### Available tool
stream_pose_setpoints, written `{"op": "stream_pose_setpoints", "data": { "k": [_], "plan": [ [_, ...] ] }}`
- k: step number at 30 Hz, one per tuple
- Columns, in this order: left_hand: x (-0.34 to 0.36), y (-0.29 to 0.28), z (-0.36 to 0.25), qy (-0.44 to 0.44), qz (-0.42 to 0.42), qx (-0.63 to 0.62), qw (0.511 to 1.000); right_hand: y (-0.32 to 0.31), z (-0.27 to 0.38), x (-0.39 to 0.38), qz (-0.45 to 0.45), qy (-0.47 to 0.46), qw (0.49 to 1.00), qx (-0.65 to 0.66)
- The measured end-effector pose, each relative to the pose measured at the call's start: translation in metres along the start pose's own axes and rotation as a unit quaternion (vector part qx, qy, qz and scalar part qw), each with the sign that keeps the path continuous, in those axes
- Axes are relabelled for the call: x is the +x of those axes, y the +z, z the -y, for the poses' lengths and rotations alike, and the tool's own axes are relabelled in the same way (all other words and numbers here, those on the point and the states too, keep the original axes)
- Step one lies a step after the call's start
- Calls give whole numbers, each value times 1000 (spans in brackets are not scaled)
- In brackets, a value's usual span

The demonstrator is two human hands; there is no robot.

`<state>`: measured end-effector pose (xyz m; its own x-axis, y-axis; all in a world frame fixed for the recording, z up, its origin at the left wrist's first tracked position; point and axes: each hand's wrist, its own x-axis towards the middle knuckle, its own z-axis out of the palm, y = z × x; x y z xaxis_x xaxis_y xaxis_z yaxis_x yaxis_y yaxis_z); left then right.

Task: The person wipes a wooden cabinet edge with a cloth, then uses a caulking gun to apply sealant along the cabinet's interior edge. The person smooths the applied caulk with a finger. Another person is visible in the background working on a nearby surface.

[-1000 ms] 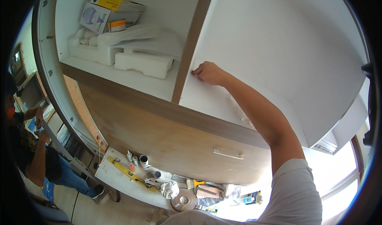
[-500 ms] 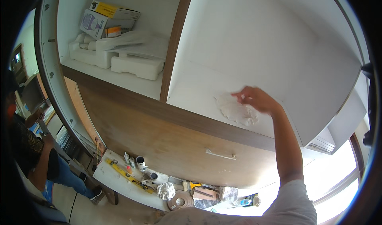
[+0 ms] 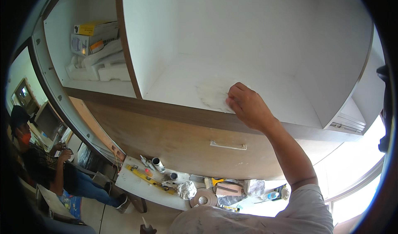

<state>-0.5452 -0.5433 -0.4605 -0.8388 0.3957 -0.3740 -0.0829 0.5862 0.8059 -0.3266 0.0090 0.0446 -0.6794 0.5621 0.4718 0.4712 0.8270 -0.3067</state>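
My right hand reaches into the white cabinet compartment, near its front edge. Its fingers are curled together, and what they hold, if anything, is hidden. Beside the fingertips, a pale, wrinkled, see-through patch lies on the compartment floor; I cannot tell whether it is thin film or a smear. Low in the picture, at the lower edge, my left hand shows only in part and in shadow. A white pointed nozzle sticks up from it; the rest is cut off.
A neighbouring compartment on the left holds boxes and white foam packing. Below, a bench carries a yellow spirit level, a foil ball, a tape roll and a brush. A person stands at left.
My right hand has come lower and nearer the compartment's front edge, its fingers now curled. The view has shifted, and the left hand with the nozzle has come into the lower edge.
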Motion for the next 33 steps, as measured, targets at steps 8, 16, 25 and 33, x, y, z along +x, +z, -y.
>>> {"op": "stream_pose_setpoints", "data": {
  "k": [8,16,25,33],
  "plan": [
    [-16,-5,-195,156,-82,-203,963,-4,-24,-25,-21,-70,993,96],
    [-78,-33,-376,382,-118,-289,870,-3,-24,-49,-176,-105,953,221],
    [-187,-69,-520,586,172,-548,572,94,-19,-190,373,-68,775,505],
    [-193,25,-568,553,262,-584,534,90,42,-221,262,-134,463,836]
  ]
}}
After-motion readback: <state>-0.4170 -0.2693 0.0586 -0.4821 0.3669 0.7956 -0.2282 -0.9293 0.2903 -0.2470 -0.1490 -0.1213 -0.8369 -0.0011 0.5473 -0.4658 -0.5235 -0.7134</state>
